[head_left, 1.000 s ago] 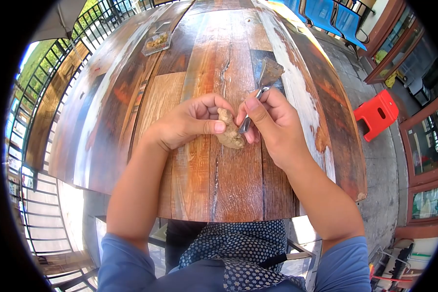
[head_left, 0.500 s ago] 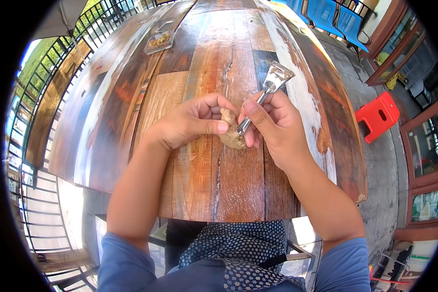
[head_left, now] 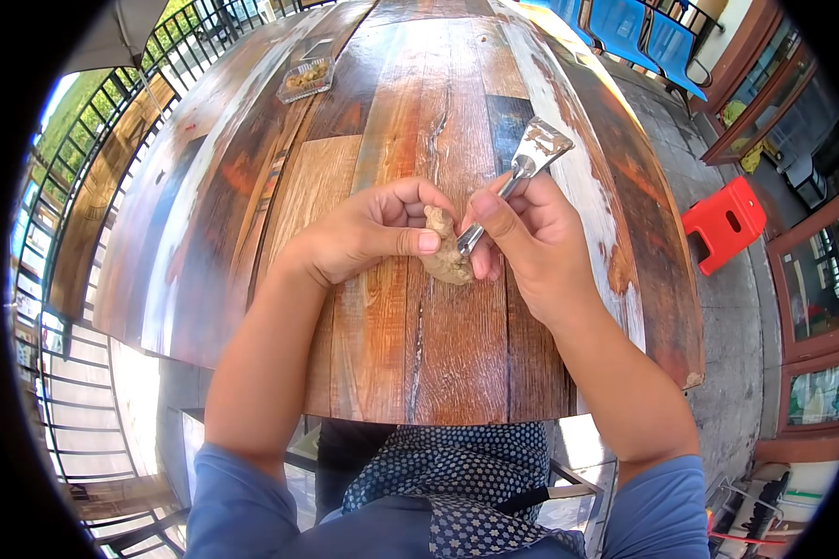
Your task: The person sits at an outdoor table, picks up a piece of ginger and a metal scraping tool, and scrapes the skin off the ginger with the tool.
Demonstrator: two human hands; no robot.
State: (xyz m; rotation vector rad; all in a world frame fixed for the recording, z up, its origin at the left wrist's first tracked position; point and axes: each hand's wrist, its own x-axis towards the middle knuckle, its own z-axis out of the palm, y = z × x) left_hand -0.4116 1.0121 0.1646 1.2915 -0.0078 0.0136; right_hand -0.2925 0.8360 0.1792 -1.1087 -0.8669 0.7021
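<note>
My left hand (head_left: 387, 228) pinches a knobbly, light-brown piece of ginger (head_left: 452, 261) between thumb and fingers, over the near middle of the table. In my right hand (head_left: 531, 228) is a shiny metal peeler (head_left: 502, 196), gripped by its handle between thumb and fingers. Its wide flat head points up and away to the right. The narrow, scoop-like handle end rests against the ginger's right side. Fingers of my right hand are also close behind the ginger; whether they touch it is hard to see.
The wooden plank table (head_left: 373, 345) spreads out ahead of me. Toward its far left stands a clear plastic box (head_left: 306, 80) with small yellowish pieces inside. A red stool (head_left: 723, 224) is on the floor at right, with blue chairs (head_left: 625, 33) beyond the table.
The peeler has turned slightly, its wide head shifting a little to the right and its handle end moving slightly along the ginger. My left hand stays almost still.
</note>
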